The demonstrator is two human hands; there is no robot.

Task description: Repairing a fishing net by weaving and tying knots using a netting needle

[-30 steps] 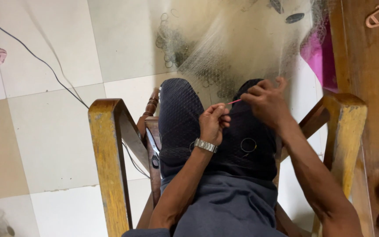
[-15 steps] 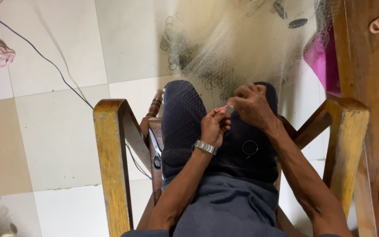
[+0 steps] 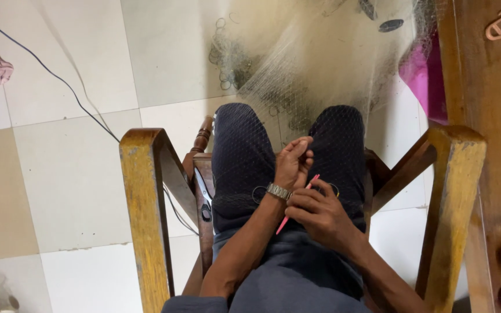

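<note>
Net point(image 3: 320, 64) lies over the knees and spills onto the floor point(image 3: 71, 168). Left hand point(image 3: 294, 162) pinches a bit of net on the lap. Right hand point(image 3: 320, 217) grips a thin pink needle point(image 3: 297, 203), just beside the left wrist. It looks like mending, mid-stitch. Next, the needle must slip carefully through a loop.

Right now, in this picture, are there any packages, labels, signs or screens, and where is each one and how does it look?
None in view: no package, label, sign or screen shows.
What is there: a pale fishing net over the knees and tiled floor.
A thin pink needle in the right hand.
The left hand pinching the mesh.
A wooden chair.
</note>
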